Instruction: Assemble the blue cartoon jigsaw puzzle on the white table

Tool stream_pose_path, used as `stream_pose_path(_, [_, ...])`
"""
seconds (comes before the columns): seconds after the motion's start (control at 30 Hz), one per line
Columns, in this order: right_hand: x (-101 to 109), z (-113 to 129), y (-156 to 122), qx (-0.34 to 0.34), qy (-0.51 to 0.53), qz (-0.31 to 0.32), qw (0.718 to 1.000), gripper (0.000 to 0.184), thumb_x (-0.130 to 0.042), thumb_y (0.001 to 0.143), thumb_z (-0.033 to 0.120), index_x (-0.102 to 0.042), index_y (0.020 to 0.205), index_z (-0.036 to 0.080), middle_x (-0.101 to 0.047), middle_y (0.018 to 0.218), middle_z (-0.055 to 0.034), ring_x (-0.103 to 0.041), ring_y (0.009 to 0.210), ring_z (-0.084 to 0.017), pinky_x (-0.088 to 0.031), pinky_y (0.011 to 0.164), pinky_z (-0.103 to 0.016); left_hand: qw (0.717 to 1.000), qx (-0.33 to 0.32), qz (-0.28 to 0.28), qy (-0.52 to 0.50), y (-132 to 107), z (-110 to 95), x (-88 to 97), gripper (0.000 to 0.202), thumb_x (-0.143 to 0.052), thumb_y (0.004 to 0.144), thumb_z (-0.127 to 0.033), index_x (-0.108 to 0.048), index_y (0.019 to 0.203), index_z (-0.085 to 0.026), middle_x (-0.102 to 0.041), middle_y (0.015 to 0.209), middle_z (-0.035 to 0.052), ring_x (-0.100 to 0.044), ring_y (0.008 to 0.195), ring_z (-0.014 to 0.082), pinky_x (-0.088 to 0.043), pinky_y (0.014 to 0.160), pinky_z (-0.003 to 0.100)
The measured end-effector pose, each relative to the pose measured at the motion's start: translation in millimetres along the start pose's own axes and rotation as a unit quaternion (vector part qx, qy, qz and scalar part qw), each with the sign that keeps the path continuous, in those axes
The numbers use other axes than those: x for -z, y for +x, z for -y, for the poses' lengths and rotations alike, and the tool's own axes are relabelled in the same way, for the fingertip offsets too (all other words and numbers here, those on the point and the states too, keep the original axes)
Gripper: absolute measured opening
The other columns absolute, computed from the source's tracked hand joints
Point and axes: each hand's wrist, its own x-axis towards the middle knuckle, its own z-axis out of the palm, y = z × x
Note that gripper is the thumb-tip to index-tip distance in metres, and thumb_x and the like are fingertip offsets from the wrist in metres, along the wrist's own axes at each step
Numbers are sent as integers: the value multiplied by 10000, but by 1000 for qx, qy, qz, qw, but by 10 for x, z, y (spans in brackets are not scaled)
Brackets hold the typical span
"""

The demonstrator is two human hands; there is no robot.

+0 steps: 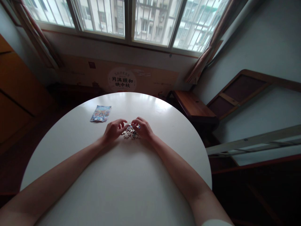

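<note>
A small heap of loose jigsaw puzzle pieces point(130, 134) lies on the white round table point(117, 188), some pale side up and some coloured. At the heap's left edge is my left hand point(115, 129), its fingers curved and a gap showing between thumb and index finger. My right hand point(143, 127) curls in from the other side, thumb and index finger drawn close together over the pieces. A tiny pale bit shows between the two hands; whether it is gripped is too small to make out.
Left of the heap, a printed picture packet point(101, 113) lies flat on the table. Beyond the far right edge stands a wooden bench point(194, 103). A barred window point(152, 22) and a wall with a printed banner point(150, 73) are behind the table.
</note>
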Motion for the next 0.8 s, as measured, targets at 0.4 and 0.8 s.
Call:
stream_pose_path(0.4, [-7,-7,0,-1,-7,3,1000,125,-562,897,263,-653,856,189,-598,825,-24,-559,717,-115,-436,685,-239,1000,-14,2,7,-7,8,-4,333,-584,853,-493,-676,938,-185,-627,655,-15,-565,543,104,-439,555,213])
stream_pose_path(0.8, [-23,-26,2,6,-9,-9,1000,129,-549,895,241,-662,868,186,-601,818,-26,-555,710,-113,-436,685,-237,1000,-16,8,-21,-8,27,-10,336,-611,847,-476,-675,1008,-188,-614,648,-28,-553,536,95,-439,556,210])
